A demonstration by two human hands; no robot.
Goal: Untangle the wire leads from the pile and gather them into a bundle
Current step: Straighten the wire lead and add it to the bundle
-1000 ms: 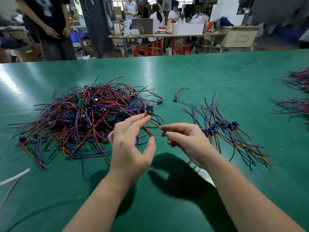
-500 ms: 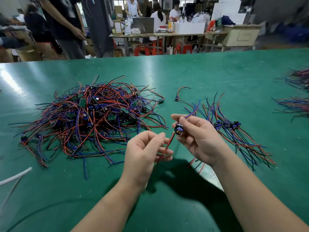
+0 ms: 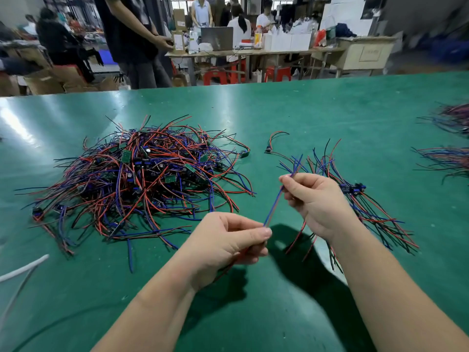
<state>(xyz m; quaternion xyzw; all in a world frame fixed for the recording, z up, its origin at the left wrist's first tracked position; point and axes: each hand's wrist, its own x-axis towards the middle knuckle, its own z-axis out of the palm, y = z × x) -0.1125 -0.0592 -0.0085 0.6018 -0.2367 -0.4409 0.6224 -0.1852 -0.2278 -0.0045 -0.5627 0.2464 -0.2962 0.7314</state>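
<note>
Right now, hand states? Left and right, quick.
Left hand: closed, pinching the lower end of the wire lead.
Right hand: closed, pinching the upper part of the same wire lead.

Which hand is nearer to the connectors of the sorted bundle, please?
Right. The right hand, pinching a wire lead, is just left of the connectors; the left hand, pinching it lower down, is much farther left.

Glossy green table (image 3: 304,118), perhaps a rubber mat; smooth plastic-coated wire leads (image 3: 142,179).
</note>
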